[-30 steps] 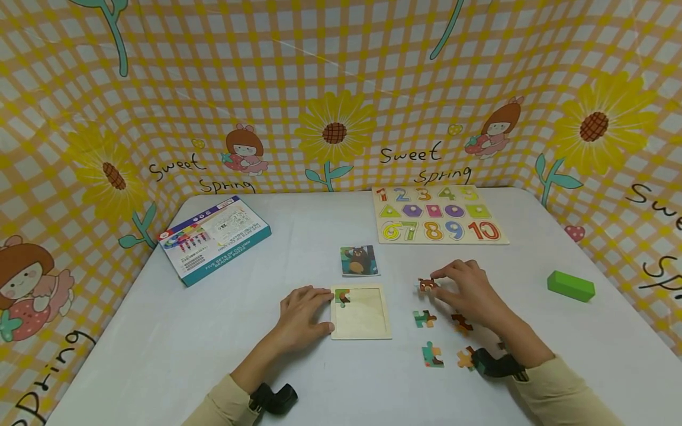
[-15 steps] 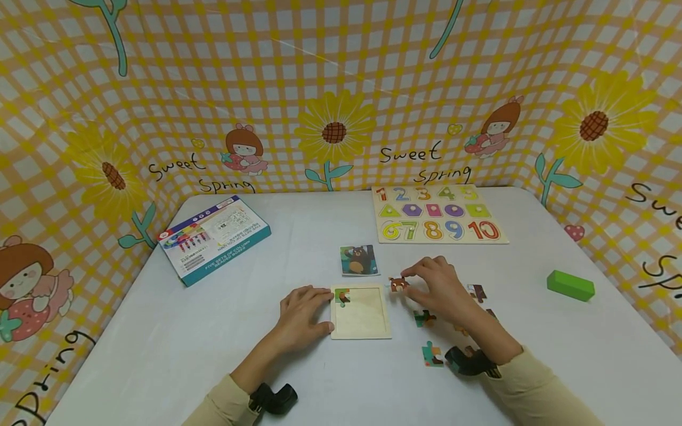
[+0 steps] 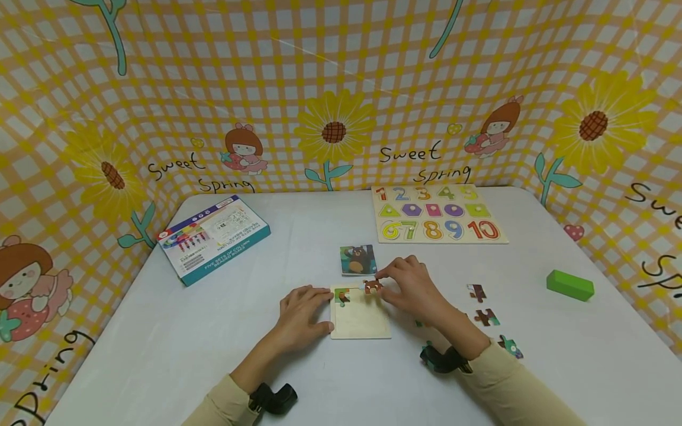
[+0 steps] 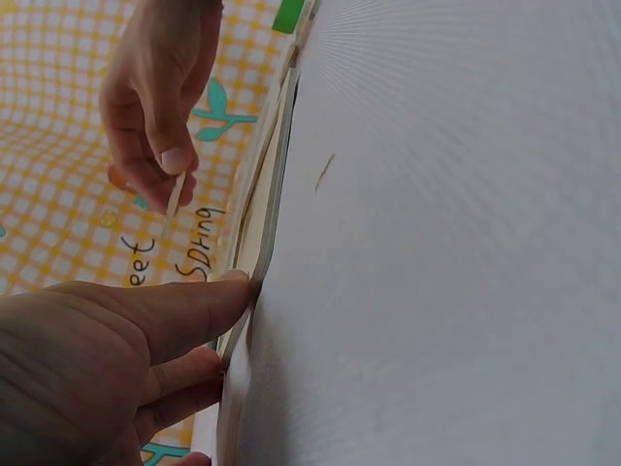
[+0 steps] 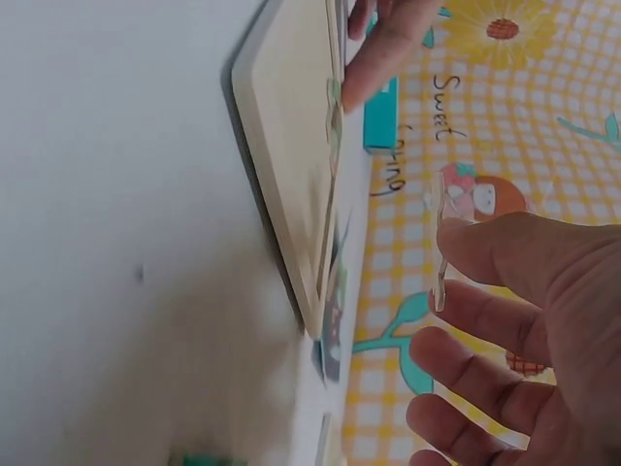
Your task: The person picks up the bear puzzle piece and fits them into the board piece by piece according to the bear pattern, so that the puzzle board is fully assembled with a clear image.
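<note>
In the head view, a shallow square wooden puzzle tray (image 3: 363,322) lies flat, with one green-and-brown puzzle piece (image 3: 342,296) in its upper left corner. My left hand (image 3: 303,319) rests at the tray's left side, and its thumb (image 4: 209,309) and fingertips press along the edge. Over the tray's upper right part, my right hand (image 3: 415,291) pinches a brown jigsaw piece with a bear's face (image 3: 372,286) between thumb and index finger. The right wrist view shows this piece edge-on, raised above the tray, the other fingers loosely curled.
Behind the tray lies a bear picture card (image 3: 358,260). Several loose puzzle pieces (image 3: 486,318) lie to the right, some hidden under the right arm. Farther out are a number board (image 3: 439,222), a green block (image 3: 570,285) and a teal-edged box (image 3: 215,239).
My right hand has carried the bear-face puzzle piece leftward from the loose pieces to over the tray. My left hand has stayed at the tray's edge.
</note>
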`<action>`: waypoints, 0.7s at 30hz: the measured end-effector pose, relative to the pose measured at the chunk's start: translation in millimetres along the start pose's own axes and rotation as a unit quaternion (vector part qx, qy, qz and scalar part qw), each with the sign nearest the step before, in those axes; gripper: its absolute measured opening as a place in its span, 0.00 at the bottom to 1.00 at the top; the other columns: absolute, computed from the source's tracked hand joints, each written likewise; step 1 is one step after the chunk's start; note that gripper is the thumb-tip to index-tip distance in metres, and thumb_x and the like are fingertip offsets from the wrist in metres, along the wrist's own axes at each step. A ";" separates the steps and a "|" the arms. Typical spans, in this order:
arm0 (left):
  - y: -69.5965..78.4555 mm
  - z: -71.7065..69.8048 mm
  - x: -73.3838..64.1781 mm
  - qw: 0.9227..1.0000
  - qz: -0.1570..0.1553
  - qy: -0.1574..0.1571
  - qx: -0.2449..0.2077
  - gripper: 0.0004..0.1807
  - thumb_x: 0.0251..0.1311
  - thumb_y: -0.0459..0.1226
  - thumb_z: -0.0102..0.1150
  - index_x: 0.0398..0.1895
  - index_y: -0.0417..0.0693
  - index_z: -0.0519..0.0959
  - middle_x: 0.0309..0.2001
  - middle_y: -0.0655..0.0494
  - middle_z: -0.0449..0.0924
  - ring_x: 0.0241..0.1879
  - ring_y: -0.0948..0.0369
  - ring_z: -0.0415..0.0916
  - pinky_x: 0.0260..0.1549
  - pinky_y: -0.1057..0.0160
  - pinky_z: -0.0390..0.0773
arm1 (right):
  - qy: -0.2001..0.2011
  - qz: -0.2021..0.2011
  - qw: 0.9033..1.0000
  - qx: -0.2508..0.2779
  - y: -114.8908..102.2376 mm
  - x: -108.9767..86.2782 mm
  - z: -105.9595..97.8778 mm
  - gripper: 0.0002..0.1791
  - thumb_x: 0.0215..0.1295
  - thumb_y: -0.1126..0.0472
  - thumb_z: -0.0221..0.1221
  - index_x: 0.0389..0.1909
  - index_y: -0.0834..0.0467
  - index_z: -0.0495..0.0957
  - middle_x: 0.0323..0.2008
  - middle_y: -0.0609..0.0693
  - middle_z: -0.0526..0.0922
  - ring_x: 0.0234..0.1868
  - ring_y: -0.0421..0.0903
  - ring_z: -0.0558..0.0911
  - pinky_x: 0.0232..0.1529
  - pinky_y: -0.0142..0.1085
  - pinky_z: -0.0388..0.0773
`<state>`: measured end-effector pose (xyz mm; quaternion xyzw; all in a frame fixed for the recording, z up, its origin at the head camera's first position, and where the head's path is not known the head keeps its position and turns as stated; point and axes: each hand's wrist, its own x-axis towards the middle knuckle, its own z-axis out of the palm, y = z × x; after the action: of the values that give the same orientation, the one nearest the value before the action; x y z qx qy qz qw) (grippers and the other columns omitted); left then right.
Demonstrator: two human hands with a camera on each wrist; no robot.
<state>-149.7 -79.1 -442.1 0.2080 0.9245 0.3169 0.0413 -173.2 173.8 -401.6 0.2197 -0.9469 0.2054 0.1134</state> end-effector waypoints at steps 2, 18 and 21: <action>-0.1 0.0 0.4 1.000 0.000 0.001 0.001 0.29 0.53 0.40 0.64 0.60 0.49 0.72 0.63 0.52 0.69 0.68 0.44 0.52 0.59 0.36 0.48 | -0.001 -0.004 1.000 -0.004 -1.9 1.8 3.1 0.13 0.50 0.60 0.67 0.38 0.55 0.84 0.37 0.50 0.80 0.41 0.50 0.69 0.39 0.42 0.62; -0.9 1.0 0.8 1.000 0.000 0.002 -0.002 0.29 0.53 0.41 0.65 0.60 0.48 0.72 0.63 0.52 0.69 0.68 0.44 0.52 0.59 0.35 0.48 | -0.057 0.032 0.997 -0.042 -14.2 11.2 21.0 0.14 0.50 0.55 0.68 0.38 0.53 0.83 0.38 0.50 0.80 0.44 0.50 0.70 0.45 0.46 0.66; -0.7 1.1 1.0 1.000 -0.001 0.002 0.000 0.29 0.53 0.41 0.65 0.60 0.48 0.72 0.63 0.52 0.69 0.68 0.44 0.53 0.59 0.35 0.48 | -0.063 0.035 0.996 -0.049 -14.7 12.6 22.9 0.14 0.50 0.53 0.68 0.38 0.53 0.83 0.38 0.49 0.80 0.43 0.50 0.70 0.45 0.46 0.67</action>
<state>-150.6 -78.6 -443.3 0.2068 0.9248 0.3170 0.0393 -180.4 147.0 -413.2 0.1935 -0.9682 0.1483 0.0569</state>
